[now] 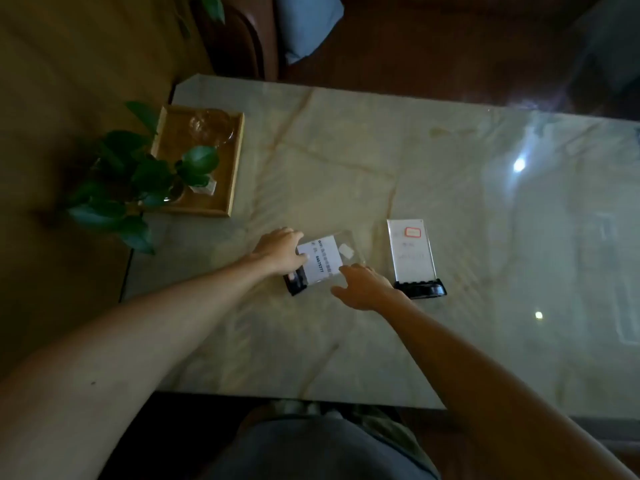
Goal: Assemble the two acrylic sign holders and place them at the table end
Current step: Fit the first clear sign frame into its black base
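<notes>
A clear acrylic panel [334, 252] with a white printed sheet inside lies tilted on the marble table [346, 341], over a black base [295, 281]. My left hand [278, 249] grips the panel's left edge, thumb on the sheet, just above the base. My right hand [365, 285] rests at the panel's lower right corner, fingers spread and touching its edge. To the right, a second acrylic panel [410, 249] with a red-framed label sits in its own black base [420, 288], leaning away from me.
A wooden tray [232, 161] at the table's far left holds a glass dish [209, 126] and a small leafy plant [138, 178]. A brown chair [239, 39] with a blue cushion [306, 22] stands beyond the far edge. Glare spots mark the right side of the table.
</notes>
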